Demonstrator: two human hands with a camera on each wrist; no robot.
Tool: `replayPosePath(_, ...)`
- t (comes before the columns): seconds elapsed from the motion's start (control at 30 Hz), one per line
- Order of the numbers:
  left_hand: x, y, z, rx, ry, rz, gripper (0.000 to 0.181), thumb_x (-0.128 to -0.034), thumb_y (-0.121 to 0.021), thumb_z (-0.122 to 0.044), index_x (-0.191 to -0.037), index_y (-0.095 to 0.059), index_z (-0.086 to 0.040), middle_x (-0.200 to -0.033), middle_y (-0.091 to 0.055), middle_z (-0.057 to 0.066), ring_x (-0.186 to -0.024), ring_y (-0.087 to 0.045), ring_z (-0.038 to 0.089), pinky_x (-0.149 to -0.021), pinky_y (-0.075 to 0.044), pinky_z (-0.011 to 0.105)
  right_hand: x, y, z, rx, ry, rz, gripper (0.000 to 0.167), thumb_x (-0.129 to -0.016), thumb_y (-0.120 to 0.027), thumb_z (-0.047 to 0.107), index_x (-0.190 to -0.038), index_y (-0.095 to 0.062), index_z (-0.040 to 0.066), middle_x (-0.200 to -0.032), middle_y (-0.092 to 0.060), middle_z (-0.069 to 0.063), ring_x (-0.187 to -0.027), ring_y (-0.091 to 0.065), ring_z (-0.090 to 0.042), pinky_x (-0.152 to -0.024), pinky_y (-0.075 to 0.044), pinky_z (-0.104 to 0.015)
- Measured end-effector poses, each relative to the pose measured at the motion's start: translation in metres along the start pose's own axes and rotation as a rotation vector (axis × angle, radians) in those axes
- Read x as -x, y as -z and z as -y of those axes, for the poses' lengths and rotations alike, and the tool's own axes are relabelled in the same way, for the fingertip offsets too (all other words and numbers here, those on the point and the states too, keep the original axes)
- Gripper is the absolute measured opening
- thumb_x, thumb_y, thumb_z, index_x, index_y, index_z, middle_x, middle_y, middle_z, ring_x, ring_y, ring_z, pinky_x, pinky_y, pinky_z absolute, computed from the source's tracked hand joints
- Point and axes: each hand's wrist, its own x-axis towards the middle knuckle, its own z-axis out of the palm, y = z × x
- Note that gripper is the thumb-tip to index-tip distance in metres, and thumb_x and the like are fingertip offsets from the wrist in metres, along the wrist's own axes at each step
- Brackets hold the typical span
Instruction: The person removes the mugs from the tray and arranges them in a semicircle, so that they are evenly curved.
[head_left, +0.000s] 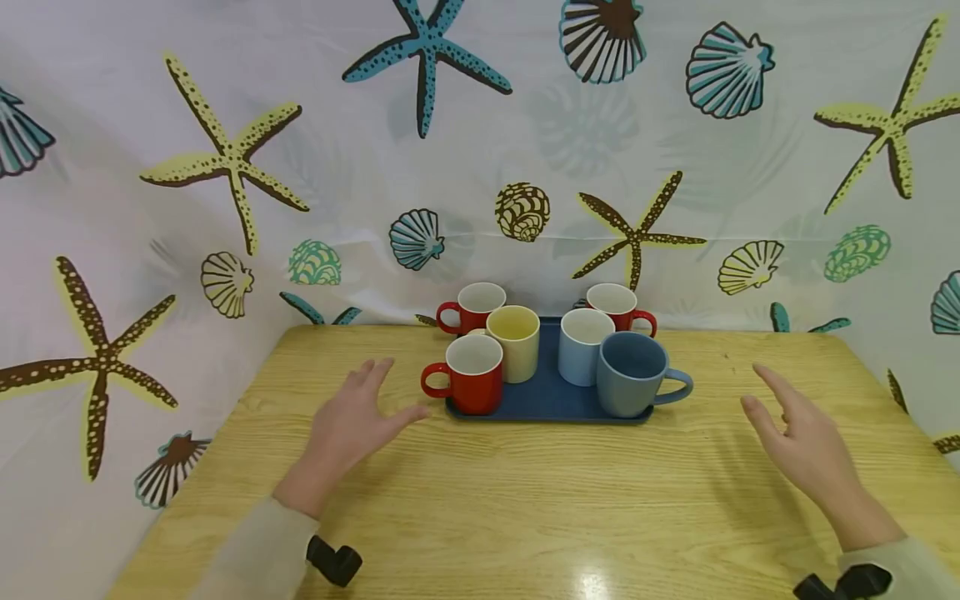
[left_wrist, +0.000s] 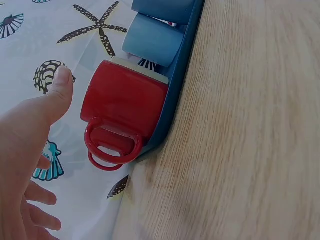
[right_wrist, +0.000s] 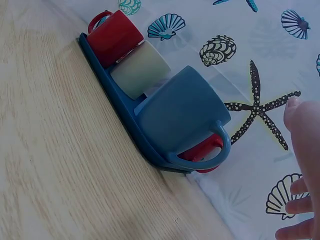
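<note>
A dark blue tray (head_left: 551, 407) lies on the wooden table and carries several mugs. On its left half are a front red mug (head_left: 476, 379), a pale yellow mug (head_left: 519, 350) and a back red mug (head_left: 474, 310). The right half bears a light blue mug (head_left: 582, 350), a larger grey-blue mug (head_left: 632, 379) and another red mug (head_left: 617, 304) behind. My left hand (head_left: 352, 421), fingers spread, hovers left of the front red mug without touching it. Well right of the grey-blue mug's handle, my right hand (head_left: 806, 442) is held apart from everything, fingers extended.
The wooden table (head_left: 525, 508) stretches in front of the tray and to both sides. A white curtain (head_left: 480, 158) printed with starfish and shells hangs close behind the tray and along the sides. Mug handles stick out past the tray's left and right edges.
</note>
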Motion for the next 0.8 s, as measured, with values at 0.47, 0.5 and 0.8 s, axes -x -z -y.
replayPosePath(0.47,-0.020,-0.017,-0.010,0.097,-0.002,0.022,0.105,-0.0686,-0.047,-0.082,-0.144,-0.031,-0.011,-0.143,-0.037,0.015,-0.121,-0.046,0.038,-0.089,-0.043,0.055,-0.013,-0.015,0.005,-0.132,-0.021,0.026,0.054,-0.099,-0.042,0.034,-0.144,-0.031,0.006,-0.135,-0.042,-0.025,-0.112,-0.048,-0.044,-0.081,-0.045,-0.058)
replayPosePath(0.5,-0.022,-0.019,-0.010,0.107,-0.006,0.017,0.105,-0.0683,-0.048,-0.082,-0.145,-0.031,-0.012,-0.144,-0.037,0.015,-0.121,-0.046,0.038,-0.089,-0.043,0.055,-0.015,-0.016,0.006,-0.138,-0.035,0.053,0.055,-0.099,-0.042,0.036,-0.144,-0.030,0.006,-0.135,-0.042,-0.026,-0.112,-0.048,-0.045,-0.080,-0.045,-0.058)
replayPosePath(0.8,-0.035,-0.040,-0.004,0.225,-0.016,0.026,0.100,-0.0719,-0.061,-0.070,-0.146,-0.027,-0.012,-0.144,-0.036,0.016,-0.124,-0.042,0.039,-0.093,-0.040,0.056,-0.023,-0.020,0.012,-0.163,-0.121,0.191,0.061,-0.098,-0.039,0.044,-0.144,-0.029,0.005,-0.126,-0.051,-0.027,-0.108,-0.052,-0.042,-0.079,-0.044,-0.058)
